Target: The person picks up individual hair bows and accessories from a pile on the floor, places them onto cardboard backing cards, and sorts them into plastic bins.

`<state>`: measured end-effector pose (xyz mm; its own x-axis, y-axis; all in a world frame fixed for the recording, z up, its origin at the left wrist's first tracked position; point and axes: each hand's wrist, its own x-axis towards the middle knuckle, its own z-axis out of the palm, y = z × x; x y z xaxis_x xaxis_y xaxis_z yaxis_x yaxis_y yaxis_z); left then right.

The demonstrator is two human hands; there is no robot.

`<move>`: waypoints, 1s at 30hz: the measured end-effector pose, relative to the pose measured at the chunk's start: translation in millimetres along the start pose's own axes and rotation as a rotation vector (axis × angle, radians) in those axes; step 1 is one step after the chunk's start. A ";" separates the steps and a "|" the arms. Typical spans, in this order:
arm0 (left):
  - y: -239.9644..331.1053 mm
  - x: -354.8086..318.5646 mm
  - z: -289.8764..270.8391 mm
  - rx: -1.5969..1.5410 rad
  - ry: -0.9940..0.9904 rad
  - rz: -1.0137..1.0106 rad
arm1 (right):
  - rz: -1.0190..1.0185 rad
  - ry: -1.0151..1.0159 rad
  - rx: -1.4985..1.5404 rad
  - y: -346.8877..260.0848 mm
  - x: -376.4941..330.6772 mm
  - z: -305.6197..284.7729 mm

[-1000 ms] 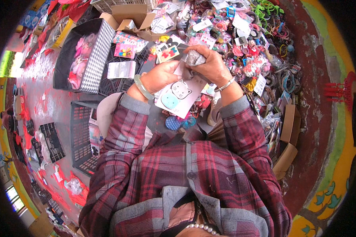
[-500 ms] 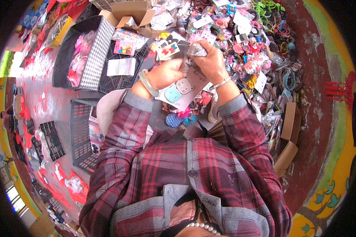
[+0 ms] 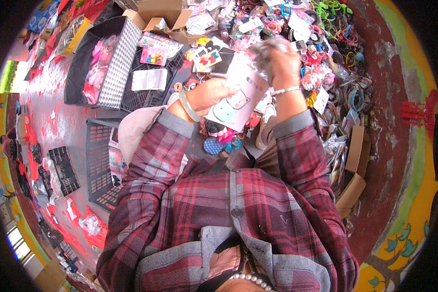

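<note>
A pale pink card (image 3: 238, 95) printed with cartoon animals is held at its lower left edge by the left hand (image 3: 210, 95), fingers closed on it. Its upper right corner is met by the right hand (image 3: 277, 61), which is blurred; whether that hand is pinching cannot be told. Hair ornaments (image 3: 221, 141) lie just below the card.
</note>
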<state>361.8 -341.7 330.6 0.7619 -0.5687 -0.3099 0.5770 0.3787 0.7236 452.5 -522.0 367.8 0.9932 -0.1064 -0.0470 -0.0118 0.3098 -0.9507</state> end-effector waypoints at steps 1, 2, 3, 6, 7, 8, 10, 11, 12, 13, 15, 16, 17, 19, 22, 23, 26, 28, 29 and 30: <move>-0.7 -1.8 -2.7 -0.039 -0.014 0.015 | 0.027 -0.049 0.154 -19.4 0.1 -8.3; 4.0 -2.7 3.5 -0.101 0.120 0.040 | -0.039 0.069 0.166 -25.2 2.8 -8.3; 5.4 -1.9 3.6 -0.139 0.157 0.097 | -0.104 0.187 0.179 -28.0 5.5 -8.4; 10.2 2.9 5.1 -0.262 0.216 0.244 | -0.209 -0.063 0.024 -4.6 3.9 -11.9; 10.8 5.1 8.0 -0.308 0.208 0.276 | -0.168 -0.110 -0.084 3.5 -3.6 -1.4; 12.5 7.3 11.7 -0.354 0.199 0.308 | -0.330 -0.153 -0.342 12.5 -10.7 6.0; 11.7 11.5 5.7 -0.449 0.234 0.352 | -0.449 -0.285 -0.702 23.6 -32.8 24.7; 16.1 12.0 13.9 -0.458 0.398 0.387 | -0.408 -0.372 -0.804 26.3 -45.0 32.4; 17.3 15.0 8.8 -0.531 0.374 0.423 | -0.461 -0.425 -0.774 34.7 -51.0 35.0; 16.6 16.8 1.4 -0.606 0.354 0.461 | -0.513 -0.482 -0.743 38.7 -57.6 38.6; 15.8 15.6 -11.8 -0.508 0.468 0.496 | -0.620 -0.675 -0.793 36.5 -66.9 39.7; 16.2 9.9 -19.6 -0.549 0.304 0.505 | -0.637 -0.703 -0.768 32.5 -72.5 40.2; 16.4 5.3 -26.1 -0.588 0.139 0.512 | -0.654 -0.732 -0.742 29.7 -75.5 41.5; 21.0 5.7 -19.2 -0.538 0.305 0.559 | -0.708 -0.790 -0.756 19.8 -72.2 41.8; 32.9 5.0 -12.3 -0.473 0.395 0.681 | -0.769 -0.799 -0.807 18.4 -65.9 37.8; 37.3 4.6 -10.8 -0.453 0.398 0.731 | -0.786 -0.788 -0.828 18.3 -63.1 36.5; 46.5 -3.4 -12.2 -0.537 0.339 0.726 | -0.793 -0.619 -0.880 21.6 -51.5 27.6; 48.9 -8.4 -13.0 -0.549 0.334 0.704 | -0.743 -0.481 -0.962 26.2 -39.7 21.7; 49.2 -9.8 -12.4 -0.547 0.358 0.698 | -0.499 -0.376 -0.990 29.8 -36.7 15.4; 48.7 -10.3 -12.6 -0.544 0.381 0.692 | -0.371 -0.272 -0.967 27.6 -29.4 10.7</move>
<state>385.8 -308.1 361.3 0.9743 0.1478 -0.1703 -0.0526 0.8834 0.4657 424.2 -500.3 346.2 0.9445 0.2113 0.2515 0.3284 -0.5914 -0.7365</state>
